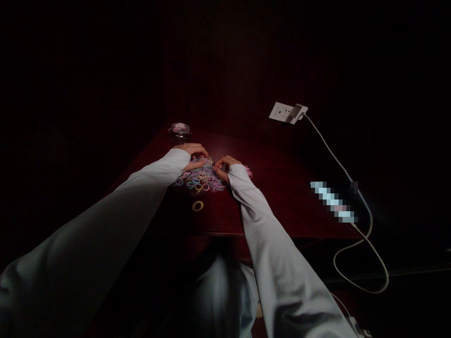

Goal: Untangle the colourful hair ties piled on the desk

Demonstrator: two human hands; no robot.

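A heap of small pastel hair ties (207, 184), purple, pink, blue and yellow, lies on the dark red table. My left hand (192, 151) rests over the far left side of the heap, its thumb and fingers apart. At the heap's right side, my right hand (227, 168) has its thumb and fingertips brought together; what is between them, if anything, is too small to make out. One yellow hair tie (198, 206) lies by itself nearer to me.
Behind my left hand stands a clear round jar (180, 131) with a pinkish lid. On the table's right lies a blurred-out, bright device (333, 202) with a white cable (327, 148) running to a wall socket (282, 112). The table's front edge (211, 234) is close to me.
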